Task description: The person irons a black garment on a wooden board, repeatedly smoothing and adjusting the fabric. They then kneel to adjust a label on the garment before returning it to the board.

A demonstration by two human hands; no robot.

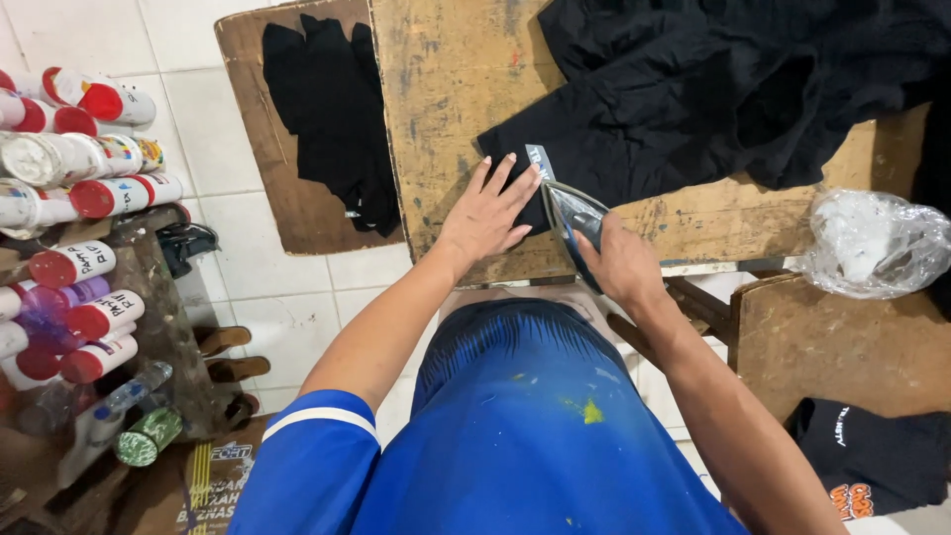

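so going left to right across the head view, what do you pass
red-capped bottles → black cloth pile on the brown board → left hand → right hand, gripping a thin curved sheet → clear plastic bag

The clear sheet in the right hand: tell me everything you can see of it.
The sheet is a thin, glossy, see-through film, plastic by its look, with a pale printed strip at its upper end. It bends in a curve, half lifted off the black garment on the wooden table. The right hand pinches its lower edge; the left hand lies flat beside it on the garment's corner, fingertips near the sheet's top. Whether they touch it is unclear.
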